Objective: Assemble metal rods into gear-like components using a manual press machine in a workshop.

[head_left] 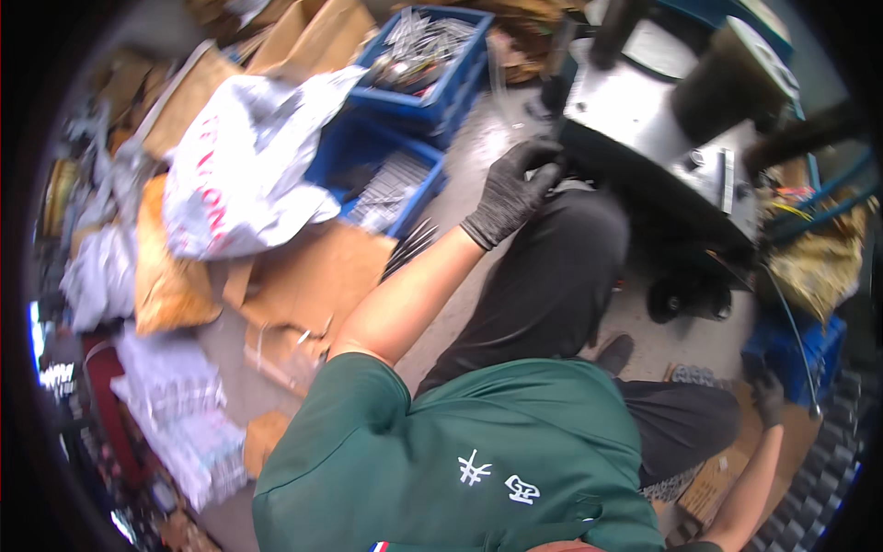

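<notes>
My left hand [517, 191], in a dark grey knit glove, is above my raised knee, close to the edge of a black and metal machine [635, 175]. Its fingers are curled together; a small pale piece shows beside the fingertips, but what they hold is unclear. My right hand [767, 401], also gloved, reaches down at the far right. It is over an open cardboard box [798, 425] and close to a blue crate [828, 354]. Its fingers are small and blurred, so their grip cannot be made out.
Blue bins [474, 69] with metal parts stand at the upper left. A white plastic bag [248, 156], an orange-brown package [166, 267] and a cardboard sheet [322, 276] lie left of my left arm. Dark rods [411, 247] lie beside that forearm. A black caster [676, 302] is under the machine.
</notes>
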